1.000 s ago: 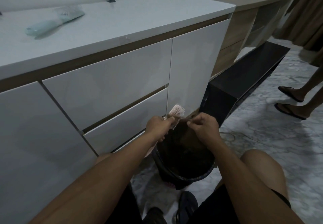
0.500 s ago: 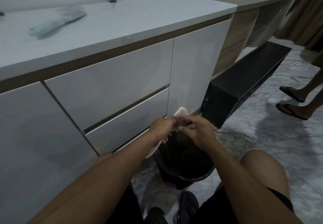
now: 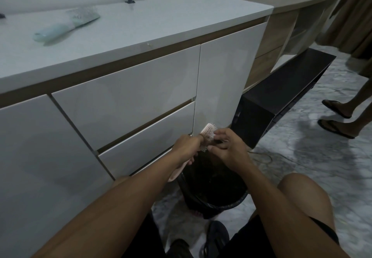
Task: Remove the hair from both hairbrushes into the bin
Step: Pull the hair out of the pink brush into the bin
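Pink hairbrush (image 3: 208, 131) in left hand (image 3: 186, 147) grip over bin (image 3: 231, 205), right hand (image 3: 227, 149) pinching bristles

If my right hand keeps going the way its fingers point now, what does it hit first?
Your right hand points left, fingertips already at the bristles of the pink plastic hairbrush gripped by your left hand. It would likely meet the bristles first, though depth is hard to judge.

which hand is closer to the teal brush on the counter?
Left. The left hand grips the pink brush over the bin, on the teal brush's side; the right hand is farther right.
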The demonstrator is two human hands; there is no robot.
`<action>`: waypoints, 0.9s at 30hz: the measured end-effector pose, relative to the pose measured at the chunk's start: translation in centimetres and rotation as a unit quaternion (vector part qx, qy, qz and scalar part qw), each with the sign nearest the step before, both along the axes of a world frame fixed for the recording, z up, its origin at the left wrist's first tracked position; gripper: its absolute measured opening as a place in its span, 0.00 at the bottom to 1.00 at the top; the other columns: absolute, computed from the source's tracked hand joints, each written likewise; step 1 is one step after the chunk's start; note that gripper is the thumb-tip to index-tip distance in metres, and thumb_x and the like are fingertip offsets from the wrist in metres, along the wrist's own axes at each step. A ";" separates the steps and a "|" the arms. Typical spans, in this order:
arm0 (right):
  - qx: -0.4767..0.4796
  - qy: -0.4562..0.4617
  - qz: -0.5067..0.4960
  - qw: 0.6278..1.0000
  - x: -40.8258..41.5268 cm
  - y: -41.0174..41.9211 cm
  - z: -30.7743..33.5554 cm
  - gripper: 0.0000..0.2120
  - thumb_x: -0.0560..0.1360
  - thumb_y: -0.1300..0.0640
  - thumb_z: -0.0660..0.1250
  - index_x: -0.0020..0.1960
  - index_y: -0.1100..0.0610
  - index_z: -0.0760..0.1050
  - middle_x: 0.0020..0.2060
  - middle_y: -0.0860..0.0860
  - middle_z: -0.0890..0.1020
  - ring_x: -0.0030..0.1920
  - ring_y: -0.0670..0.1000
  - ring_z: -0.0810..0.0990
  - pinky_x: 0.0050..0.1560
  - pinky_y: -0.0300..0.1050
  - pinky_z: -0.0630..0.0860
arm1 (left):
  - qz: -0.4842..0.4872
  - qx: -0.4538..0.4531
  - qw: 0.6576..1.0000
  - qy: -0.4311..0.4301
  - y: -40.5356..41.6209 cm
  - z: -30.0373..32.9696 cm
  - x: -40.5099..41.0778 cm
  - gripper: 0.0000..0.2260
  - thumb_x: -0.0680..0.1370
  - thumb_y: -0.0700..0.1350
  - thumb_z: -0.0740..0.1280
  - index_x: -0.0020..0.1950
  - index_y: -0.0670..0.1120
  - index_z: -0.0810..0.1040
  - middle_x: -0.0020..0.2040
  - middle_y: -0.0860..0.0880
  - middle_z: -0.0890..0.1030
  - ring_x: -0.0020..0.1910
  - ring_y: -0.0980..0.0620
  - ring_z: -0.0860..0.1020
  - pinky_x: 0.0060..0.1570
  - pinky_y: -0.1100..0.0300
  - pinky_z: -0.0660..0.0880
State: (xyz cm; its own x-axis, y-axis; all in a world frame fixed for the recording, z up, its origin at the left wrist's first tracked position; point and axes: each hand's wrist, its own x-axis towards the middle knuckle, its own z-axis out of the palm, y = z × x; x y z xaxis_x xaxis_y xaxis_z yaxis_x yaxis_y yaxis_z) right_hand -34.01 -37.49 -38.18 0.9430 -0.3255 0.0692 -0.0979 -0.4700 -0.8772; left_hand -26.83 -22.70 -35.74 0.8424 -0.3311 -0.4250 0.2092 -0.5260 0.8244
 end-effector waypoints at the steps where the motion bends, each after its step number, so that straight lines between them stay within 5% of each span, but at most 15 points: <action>1: -0.029 -0.008 0.002 1.000 -0.1 0.1 -0.1 0.22 0.67 0.61 0.77 0.59 0.55 0.77 0.49 0.46 0.80 0.41 0.45 0.84 0.42 0.35 0.81 | -0.005 -0.007 1.000 0.007 0.0 0.0 0.0 0.15 0.75 0.51 0.63 0.44 0.39 0.79 0.32 0.43 0.78 0.25 0.47 0.74 0.26 0.61 0.69; 3: -0.079 -0.034 -0.022 0.996 0.0 0.0 -0.2 0.14 0.67 0.61 0.77 0.53 0.55 0.83 0.43 0.46 0.83 0.36 0.39 0.81 0.40 0.31 0.77 | -0.014 -0.019 1.000 0.012 0.0 -0.1 0.1 0.13 0.74 0.50 0.65 0.40 0.40 0.79 0.31 0.43 0.77 0.24 0.47 0.73 0.27 0.60 0.69; 7: -0.091 -0.022 -0.083 0.992 0.1 -0.5 0.2 0.04 0.68 0.60 0.76 0.43 0.54 0.86 0.36 0.46 0.85 0.37 0.40 0.81 0.44 0.37 0.79 | -0.029 0.003 0.999 -0.020 0.3 -0.8 0.3 0.11 0.73 0.48 0.70 0.38 0.42 0.77 0.29 0.45 0.76 0.24 0.49 0.73 0.26 0.61 0.68; 12: -0.193 -0.033 -0.119 0.973 0.1 -0.5 0.3 0.03 0.69 0.62 0.75 0.42 0.57 0.86 0.39 0.52 0.87 0.39 0.52 0.84 0.48 0.47 0.80 | -0.029 0.041 0.997 -0.057 0.6 -1.5 0.4 0.12 0.74 0.49 0.71 0.41 0.40 0.80 0.28 0.46 0.77 0.25 0.49 0.74 0.27 0.61 0.69; 17: -0.193 0.006 -0.127 0.973 0.0 -1.8 -0.9 0.05 0.70 0.60 0.73 0.45 0.54 0.84 0.42 0.52 0.86 0.42 0.52 0.83 0.48 0.51 0.81 | -0.055 0.043 0.997 -0.042 -0.6 -1.6 0.2 0.14 0.76 0.49 0.70 0.46 0.37 0.81 0.31 0.45 0.77 0.26 0.48 0.75 0.31 0.60 0.70; 22: -0.154 -0.004 0.001 0.988 -0.1 -1.3 -0.7 0.24 0.66 0.60 0.77 0.62 0.53 0.78 0.55 0.50 0.80 0.46 0.49 0.81 0.49 0.45 0.81 | -0.082 0.021 0.996 0.015 -0.6 -0.9 0.4 0.05 0.74 0.42 0.69 0.43 0.39 0.79 0.33 0.45 0.76 0.28 0.49 0.73 0.28 0.59 0.71; 27: -0.207 -0.072 -0.007 0.976 -0.1 -0.7 -0.7 0.14 0.69 0.63 0.74 0.52 0.51 0.85 0.42 0.51 0.85 0.37 0.48 0.79 0.41 0.41 0.77 | -0.074 0.015 0.997 0.030 -1.1 -1.0 0.4 0.05 0.73 0.37 0.67 0.37 0.40 0.77 0.32 0.42 0.75 0.25 0.48 0.73 0.25 0.62 0.70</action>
State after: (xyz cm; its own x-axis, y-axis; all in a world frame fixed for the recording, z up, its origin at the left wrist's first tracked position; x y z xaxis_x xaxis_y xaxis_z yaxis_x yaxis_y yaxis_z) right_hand -34.15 -38.18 -38.83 0.9096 -0.2548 0.3281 0.0025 -0.7865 -0.6176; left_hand -26.41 -23.80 -36.75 0.7586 -0.4360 -0.4843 0.1760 -0.5785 0.7965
